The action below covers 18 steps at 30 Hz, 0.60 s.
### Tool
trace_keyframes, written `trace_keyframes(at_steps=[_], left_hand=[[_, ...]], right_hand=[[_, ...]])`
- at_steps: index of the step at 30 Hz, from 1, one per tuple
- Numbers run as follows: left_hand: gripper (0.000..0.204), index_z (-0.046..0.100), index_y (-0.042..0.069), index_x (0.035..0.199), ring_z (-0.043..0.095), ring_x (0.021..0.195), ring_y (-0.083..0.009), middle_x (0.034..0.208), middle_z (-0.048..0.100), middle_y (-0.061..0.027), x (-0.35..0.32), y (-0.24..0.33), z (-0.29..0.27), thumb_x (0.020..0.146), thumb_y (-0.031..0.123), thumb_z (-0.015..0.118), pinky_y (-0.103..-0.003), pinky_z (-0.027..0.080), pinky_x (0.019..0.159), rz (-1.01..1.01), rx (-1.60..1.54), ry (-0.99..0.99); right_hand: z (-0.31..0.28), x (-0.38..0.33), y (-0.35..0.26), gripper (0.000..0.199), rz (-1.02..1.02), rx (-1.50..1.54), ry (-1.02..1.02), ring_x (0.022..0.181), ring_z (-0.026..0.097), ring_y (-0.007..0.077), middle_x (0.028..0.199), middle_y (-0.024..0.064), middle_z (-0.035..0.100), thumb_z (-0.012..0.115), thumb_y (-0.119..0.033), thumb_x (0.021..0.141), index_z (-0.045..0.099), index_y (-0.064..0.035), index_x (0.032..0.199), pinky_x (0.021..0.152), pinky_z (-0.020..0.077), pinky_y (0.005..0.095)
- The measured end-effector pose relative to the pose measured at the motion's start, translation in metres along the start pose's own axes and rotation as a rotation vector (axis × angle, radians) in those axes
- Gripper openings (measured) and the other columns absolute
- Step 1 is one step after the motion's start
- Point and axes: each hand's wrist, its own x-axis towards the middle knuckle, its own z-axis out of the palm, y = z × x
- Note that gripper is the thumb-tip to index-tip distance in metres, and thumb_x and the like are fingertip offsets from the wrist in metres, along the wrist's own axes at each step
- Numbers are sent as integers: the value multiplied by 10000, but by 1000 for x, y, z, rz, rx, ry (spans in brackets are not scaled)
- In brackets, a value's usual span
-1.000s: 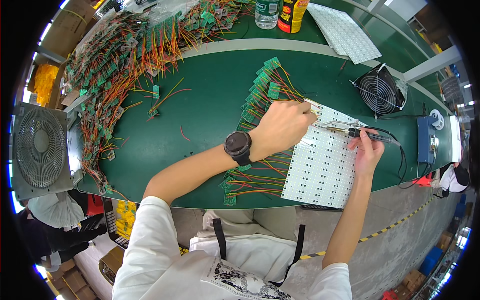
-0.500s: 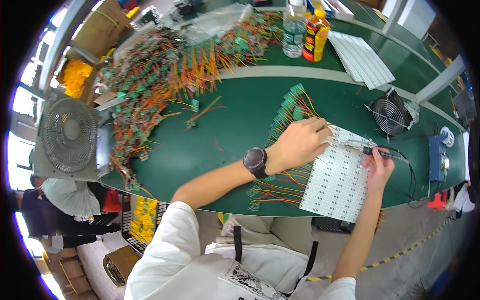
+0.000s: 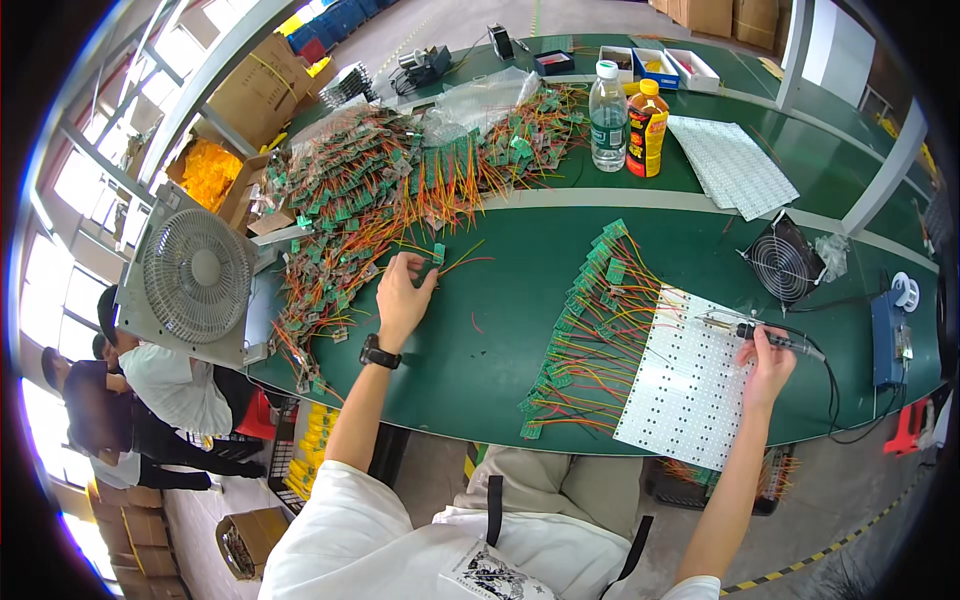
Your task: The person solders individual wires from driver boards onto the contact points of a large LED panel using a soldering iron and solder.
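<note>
My left hand [image 3: 402, 300], a dark watch on its wrist, reaches over the left part of the green table. Its thumb and fingers are apart, close beside a small green circuit board [image 3: 438, 254] with wires. My right hand [image 3: 767, 362] grips a soldering iron [image 3: 775, 339] by its handle. The iron's metal tip lies over a white perforated panel [image 3: 690, 375]. Along the panel's left edge runs a row of green circuit boards [image 3: 565, 345], their red and yellow wires reaching onto the panel.
A large heap of wired green boards [image 3: 350, 190] covers the back left, beside a grey fan [image 3: 197, 270]. Behind stand a clear water bottle [image 3: 608, 125], an orange drink bottle [image 3: 647, 135] and white panels [image 3: 735, 165]. At right are a small black fan [image 3: 785, 262] and a blue soldering station [image 3: 887, 335].
My left hand has left the panel's upper edge and moved left, near a loose board by the heap. My right hand still holds the soldering iron over the panel. The view has shifted upward.
</note>
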Motion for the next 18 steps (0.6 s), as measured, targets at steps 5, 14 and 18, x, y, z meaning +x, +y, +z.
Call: trace_keyframes(at_steps=[5, 14, 18], left_hand=[[373, 631, 45, 1087, 634, 706, -145, 855, 667, -59, 3, -15, -11, 787, 198, 792, -306, 503, 655, -214, -355, -468], [180, 677, -27, 902, 625, 729, -111, 792, 633, -40, 3, -23, -38, 841, 129, 743, -275, 542, 556, -84, -348, -707], [166, 678, -18, 904, 648, 692, -148, 789, 661, -81, 6, -19, -53, 837, 124, 729, -283, 523, 562, -126, -405, -674]], right_hand=[[2, -1, -3, 154, 1, 11, 58, 479, 540, 123, 632, 74, 600, 652, -84, 903, 634, 45, 984, 444, 399, 232], [4, -2, -7, 140, -11, 12, 62, 483, 536, 118, 630, 65, 593, 651, -80, 901, 635, 35, 980, 448, 394, 235], [0, -1, -3, 193, -12, 1, 50, 482, 531, 132, 653, 75, 601, 672, -122, 905, 639, 37, 1010, 446, 383, 250]])
